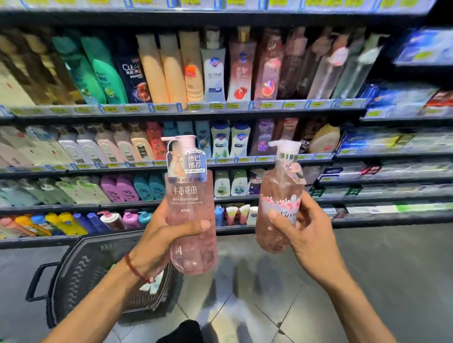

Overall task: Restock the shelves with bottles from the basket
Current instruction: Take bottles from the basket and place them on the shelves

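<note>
My left hand (162,236) grips a tall clear pink pump bottle (190,198) with a paper tag around its neck, held upright in front of the shelves. A shorter pink pump bottle with a flower label (280,192) is in my right hand (307,227), tilted slightly right. Both bottles hang in mid-air at about the height of the lower shelves (153,166). The dark plastic basket (80,268) stands on the floor at lower left, behind my left forearm; its inside is mostly hidden.
Shelves full of shampoo and body-wash bottles (145,71) fill the wall ahead, with yellow price tags along the edges. Boxed goods (399,139) sit on the shelves to the right. Grey tiled floor (251,311) lies below. A dark shoe tip (182,334) shows at the bottom.
</note>
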